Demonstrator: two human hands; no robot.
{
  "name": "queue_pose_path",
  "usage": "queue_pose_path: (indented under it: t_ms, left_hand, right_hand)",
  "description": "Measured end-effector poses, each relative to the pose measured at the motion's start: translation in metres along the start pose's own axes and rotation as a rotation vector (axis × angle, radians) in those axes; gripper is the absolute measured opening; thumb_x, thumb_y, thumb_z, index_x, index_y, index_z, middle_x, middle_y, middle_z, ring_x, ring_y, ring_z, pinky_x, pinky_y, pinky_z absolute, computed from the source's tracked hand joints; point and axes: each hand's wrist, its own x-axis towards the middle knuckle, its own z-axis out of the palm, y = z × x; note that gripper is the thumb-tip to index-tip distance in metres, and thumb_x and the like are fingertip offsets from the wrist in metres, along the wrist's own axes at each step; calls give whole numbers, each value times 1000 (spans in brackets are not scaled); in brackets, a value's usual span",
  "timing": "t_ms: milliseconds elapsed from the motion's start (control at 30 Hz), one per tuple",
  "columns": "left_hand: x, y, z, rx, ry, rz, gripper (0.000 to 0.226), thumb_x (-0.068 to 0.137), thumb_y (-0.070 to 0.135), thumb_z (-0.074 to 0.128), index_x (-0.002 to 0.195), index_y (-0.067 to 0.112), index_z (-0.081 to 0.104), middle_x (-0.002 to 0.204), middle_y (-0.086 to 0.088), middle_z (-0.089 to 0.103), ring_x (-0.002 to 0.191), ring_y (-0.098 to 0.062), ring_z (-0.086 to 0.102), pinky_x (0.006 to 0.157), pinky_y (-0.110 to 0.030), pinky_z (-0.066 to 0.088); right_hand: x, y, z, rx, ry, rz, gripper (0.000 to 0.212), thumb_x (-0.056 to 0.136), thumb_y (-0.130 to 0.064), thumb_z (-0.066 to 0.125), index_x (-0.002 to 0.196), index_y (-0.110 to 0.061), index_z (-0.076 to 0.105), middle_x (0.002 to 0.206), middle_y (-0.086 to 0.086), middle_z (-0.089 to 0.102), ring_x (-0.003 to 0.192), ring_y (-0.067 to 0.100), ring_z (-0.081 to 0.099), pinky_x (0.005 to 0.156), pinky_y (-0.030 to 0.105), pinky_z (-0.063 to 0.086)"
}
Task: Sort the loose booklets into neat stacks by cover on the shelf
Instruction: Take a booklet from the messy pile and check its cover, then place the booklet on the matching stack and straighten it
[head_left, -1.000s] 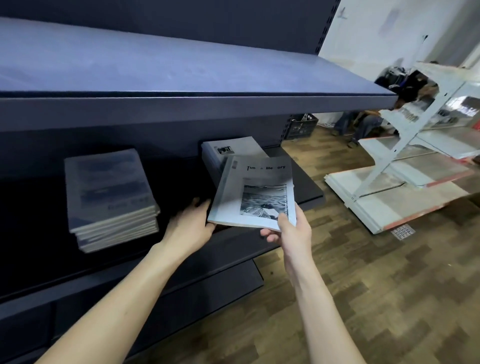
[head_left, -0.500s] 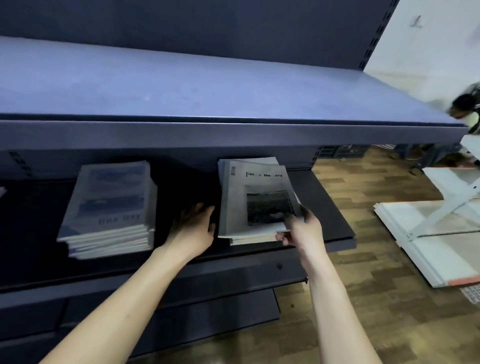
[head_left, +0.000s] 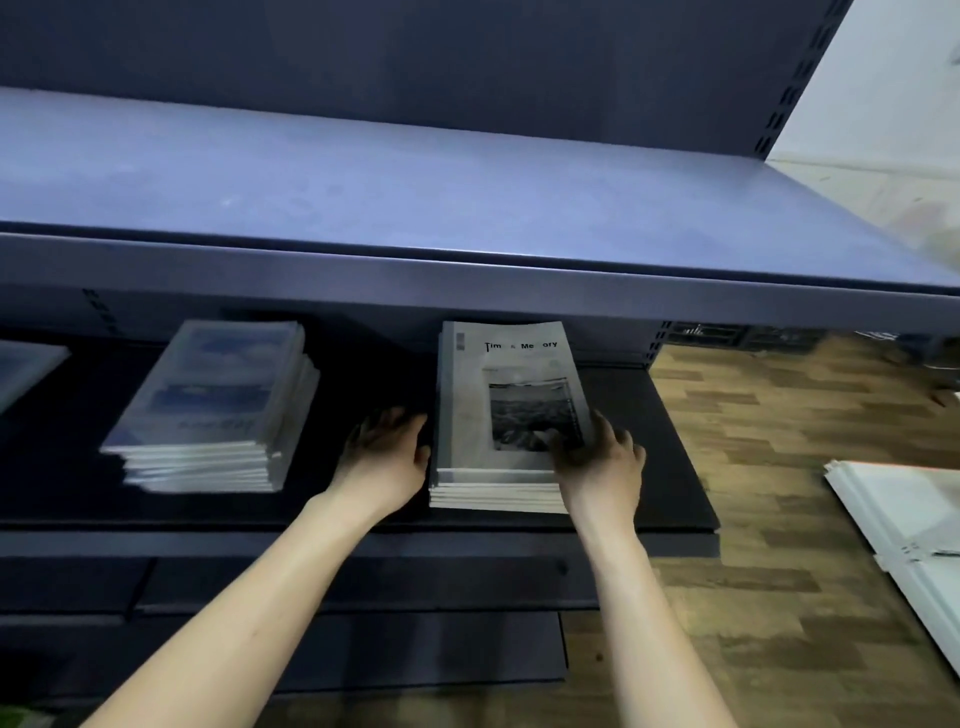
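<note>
A stack of grey "Time & Memory" booklets (head_left: 506, 364) lies on the dark lower shelf (head_left: 670, 467). Its top cover shows a black-and-white photo. My right hand (head_left: 600, 460) rests on the stack's near right corner, fingers spread over the cover and the right edge. My left hand (head_left: 387, 452) lies on the shelf with straight fingers against the stack's left side. Further left stands a taller stack of blue-covered booklets (head_left: 218, 405). One more booklet (head_left: 23, 371) shows at the left edge.
A wide blue-grey upper shelf (head_left: 415, 197) overhangs the lower one and hides its back. White shelf panels (head_left: 909, 530) lie on the wooden floor (head_left: 779, 597) to the right. Lower dark shelves sit below my arms.
My right hand has laid the "Time & Memory" booklet down on its stack and now rests on it. My left hand moved against the stack's side. The camera view swung left.
</note>
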Motion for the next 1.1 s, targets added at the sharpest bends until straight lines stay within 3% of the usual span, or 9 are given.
queue_pose_path:
  t_ms: [167,333,500,667,833,967,1100]
  left_hand:
    - [-5,9,0,9,-4,-39,50,102,34,37,151,27,27,157,-1,23,143,-25,23,117,-39,24]
    - [-12,16,1,19,5,-44,50,102,34,36,151,26,28,157,-2,23,143,-26,23,116,-38,24]
    - [-25,17,4,26,35,-41,50,102,32,37,150,24,30,156,-4,26,142,-27,26,114,-37,27]
    - [-37,10,7,78,76,-82,50,100,33,41,149,24,34,154,-6,31,141,-30,28,114,-43,28]
    - [-55,-6,7,102,121,-133,53,95,38,48,147,26,38,151,-6,36,139,-32,29,113,-48,28]
    - [-70,-24,0,85,185,-133,53,94,38,50,144,25,41,148,-7,40,133,-32,36,111,-46,30]
    - [-82,-43,-5,68,216,-113,52,92,39,52,141,21,47,139,-9,49,127,-32,43,108,-46,33]
  right_hand:
    - [-4,0,1,132,-41,28,64,94,-38,62,148,-11,44,138,15,55,127,35,49,103,42,44]
    - [-7,3,1,139,-45,-14,46,96,-33,59,134,-8,57,134,12,60,124,32,53,93,37,47]
    - [-11,1,-2,153,-48,-1,49,96,-33,59,136,-6,55,145,16,49,136,35,43,103,43,44]
    - [-32,-22,-3,61,-63,-72,53,94,-34,61,142,-15,51,160,18,28,151,34,15,120,49,21]
    - [-57,-54,12,-88,-119,-167,48,89,-38,62,137,-29,57,163,10,23,153,35,2,116,63,-8]
    - [-62,-57,12,-235,-95,-100,42,87,-33,57,128,-23,63,164,15,16,152,39,-7,113,67,-14]
    - [-72,-78,15,-189,-110,-160,46,89,-37,56,130,-21,63,162,15,23,152,40,2,115,63,-10]
